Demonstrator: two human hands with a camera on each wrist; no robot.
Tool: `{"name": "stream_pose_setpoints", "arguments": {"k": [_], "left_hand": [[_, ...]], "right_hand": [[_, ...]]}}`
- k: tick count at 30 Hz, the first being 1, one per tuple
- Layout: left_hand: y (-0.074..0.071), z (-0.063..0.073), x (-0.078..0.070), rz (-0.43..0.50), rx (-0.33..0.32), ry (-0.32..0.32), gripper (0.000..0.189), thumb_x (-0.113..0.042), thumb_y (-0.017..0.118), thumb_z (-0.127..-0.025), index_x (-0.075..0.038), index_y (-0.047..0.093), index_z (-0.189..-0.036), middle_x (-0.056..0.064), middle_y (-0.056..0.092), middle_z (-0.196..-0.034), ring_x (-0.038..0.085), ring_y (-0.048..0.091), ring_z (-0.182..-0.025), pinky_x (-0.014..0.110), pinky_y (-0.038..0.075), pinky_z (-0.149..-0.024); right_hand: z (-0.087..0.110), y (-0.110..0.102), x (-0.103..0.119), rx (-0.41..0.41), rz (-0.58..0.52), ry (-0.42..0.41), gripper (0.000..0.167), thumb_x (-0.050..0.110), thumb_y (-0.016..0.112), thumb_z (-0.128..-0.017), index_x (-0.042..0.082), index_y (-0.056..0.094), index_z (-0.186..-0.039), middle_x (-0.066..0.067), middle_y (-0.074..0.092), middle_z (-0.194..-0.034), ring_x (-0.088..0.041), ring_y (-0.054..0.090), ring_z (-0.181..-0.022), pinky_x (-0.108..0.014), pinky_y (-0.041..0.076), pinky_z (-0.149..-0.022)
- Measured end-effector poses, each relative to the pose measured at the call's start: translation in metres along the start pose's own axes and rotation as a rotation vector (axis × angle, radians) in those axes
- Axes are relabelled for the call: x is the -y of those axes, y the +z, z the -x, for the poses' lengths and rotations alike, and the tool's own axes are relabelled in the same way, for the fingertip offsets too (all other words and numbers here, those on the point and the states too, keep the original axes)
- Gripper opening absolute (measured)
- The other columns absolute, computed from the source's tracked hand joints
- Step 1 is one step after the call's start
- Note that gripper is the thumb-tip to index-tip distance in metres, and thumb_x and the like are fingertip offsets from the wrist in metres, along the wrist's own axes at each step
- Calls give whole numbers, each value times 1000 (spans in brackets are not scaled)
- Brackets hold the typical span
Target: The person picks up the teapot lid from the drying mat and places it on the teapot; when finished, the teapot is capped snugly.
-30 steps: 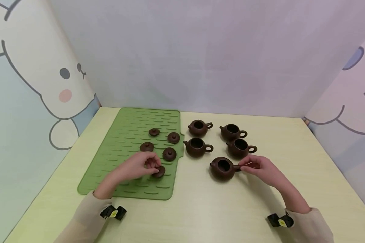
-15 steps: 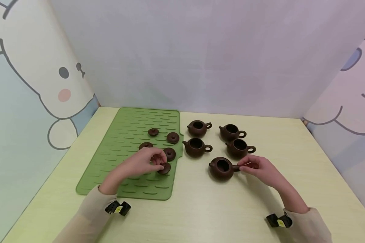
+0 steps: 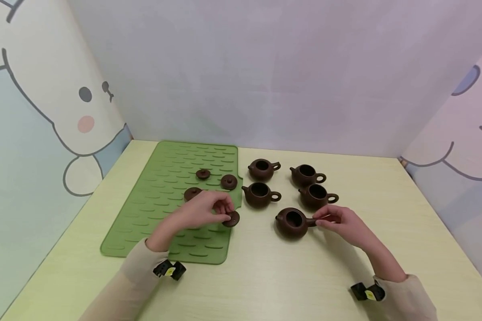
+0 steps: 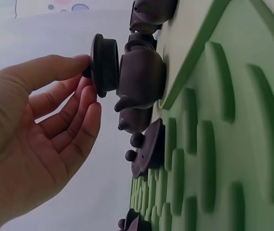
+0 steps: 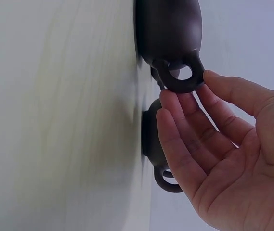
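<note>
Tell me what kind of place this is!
Maybe a little booth set up for tabletop work: a pale back wall and cartoon-covered side walls stand around a table, which holds a green mat and open teapots.

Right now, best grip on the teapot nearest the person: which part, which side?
I'd pinch the handle, coming from the right. It juts out from the teapot on that side, opposite the spout, and its slim loop suits a pinch. Of the two hands, the right hand holds it there.
</note>
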State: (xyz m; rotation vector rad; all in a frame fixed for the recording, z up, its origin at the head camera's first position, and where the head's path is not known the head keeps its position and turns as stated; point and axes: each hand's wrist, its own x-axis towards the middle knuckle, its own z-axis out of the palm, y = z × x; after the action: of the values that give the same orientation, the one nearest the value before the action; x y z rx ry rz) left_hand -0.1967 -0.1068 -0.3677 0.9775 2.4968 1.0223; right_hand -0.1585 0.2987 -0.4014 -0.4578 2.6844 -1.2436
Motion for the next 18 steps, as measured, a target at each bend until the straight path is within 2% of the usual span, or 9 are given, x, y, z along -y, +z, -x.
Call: {"name": "stream_pose_setpoints", "arguments": {"k": [6, 18], "left_hand": [[4, -9, -7, 21, -13, 33, 13, -9, 71, -90, -13, 67, -101, -1, 68, -94, 5, 61, -82, 22, 55, -76], [15, -31, -25, -37, -51, 81, 12, -15, 73, -90, -15, 66, -101, -4, 67, -96, 4, 61, -84, 27, 57, -79]], "right_hand": [[0, 0, 0, 0, -3, 8, 13, 12, 70, -93, 4, 70, -103, -10, 69, -101, -8, 69, -85, -20, 54, -73], [0, 2, 1, 9, -45, -16, 13, 10, 69, -93, 1, 69, -103, -7, 69, -99, -6, 69, -84, -19, 55, -73]]}}
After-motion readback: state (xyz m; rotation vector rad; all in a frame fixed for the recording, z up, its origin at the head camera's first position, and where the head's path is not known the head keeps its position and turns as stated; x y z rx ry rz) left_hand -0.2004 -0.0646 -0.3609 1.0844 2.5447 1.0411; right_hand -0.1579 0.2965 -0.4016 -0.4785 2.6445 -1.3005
